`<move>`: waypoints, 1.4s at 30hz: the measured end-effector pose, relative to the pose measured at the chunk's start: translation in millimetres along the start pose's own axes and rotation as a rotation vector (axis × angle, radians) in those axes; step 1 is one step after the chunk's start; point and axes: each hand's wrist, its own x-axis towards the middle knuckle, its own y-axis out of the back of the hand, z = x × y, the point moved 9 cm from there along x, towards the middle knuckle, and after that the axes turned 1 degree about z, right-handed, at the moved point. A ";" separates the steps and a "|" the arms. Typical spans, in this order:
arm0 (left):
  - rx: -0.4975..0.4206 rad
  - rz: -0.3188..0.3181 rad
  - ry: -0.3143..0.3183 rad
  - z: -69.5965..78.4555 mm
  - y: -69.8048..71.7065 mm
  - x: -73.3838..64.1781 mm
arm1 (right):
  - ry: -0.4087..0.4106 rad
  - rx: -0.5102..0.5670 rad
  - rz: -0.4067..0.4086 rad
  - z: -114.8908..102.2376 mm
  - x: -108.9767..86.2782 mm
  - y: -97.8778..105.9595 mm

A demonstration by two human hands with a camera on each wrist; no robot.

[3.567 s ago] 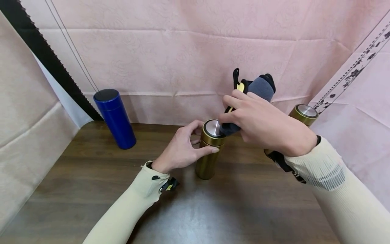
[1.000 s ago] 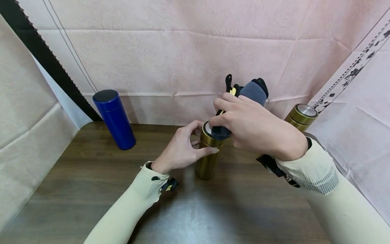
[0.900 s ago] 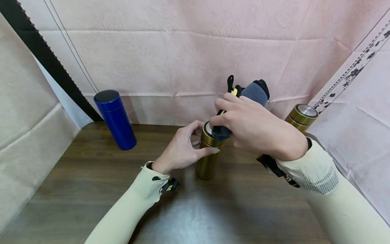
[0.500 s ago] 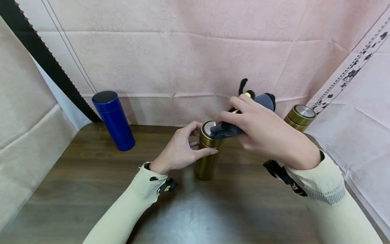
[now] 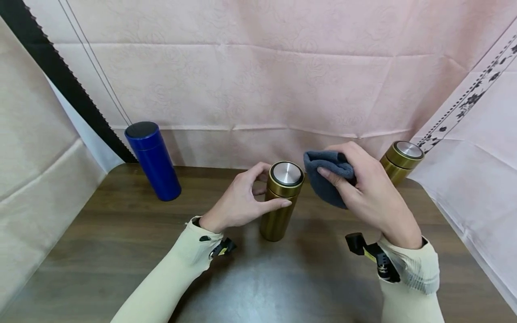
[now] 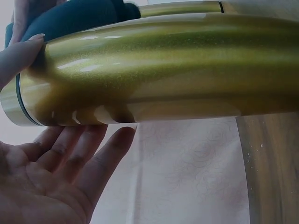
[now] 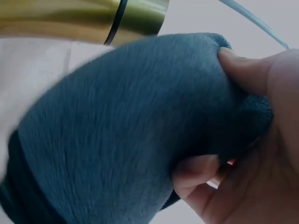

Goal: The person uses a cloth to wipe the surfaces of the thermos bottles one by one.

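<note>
A gold thermos bottle [image 5: 278,206] with a brushed-metal lid top stands on the table in the middle of the head view. My left hand [image 5: 242,197] holds it near the top, thumb on the near side and fingers curved behind; the left wrist view shows its fingertips [image 6: 122,135] along the bottle's side. Just right of the lid, my right hand [image 5: 369,193] grips a folded dark blue-grey cleaning cloth [image 5: 325,179]. In the right wrist view the soft cloth [image 7: 121,116] is pinched between thumb and fingers, in front of the bottle [image 7: 60,18].
At the back left stands a blue thermos bottle [image 5: 153,161] with a black top. A second gold bottle [image 5: 400,161] is at the back right, partly behind the right hand. Pink cloth [image 5: 242,85] hangs behind the wooden table [image 5: 133,251].
My right hand has lifted the cloth off the gold bottle's lid and moved it right, turning so the thumb faces the camera. The lid top shows whole. My left hand keeps its hold.
</note>
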 end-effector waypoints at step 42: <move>-0.093 0.128 -0.211 24.9 10.8 -3.1 | -0.012 0.066 -0.047 19.1 -22.6 -19.0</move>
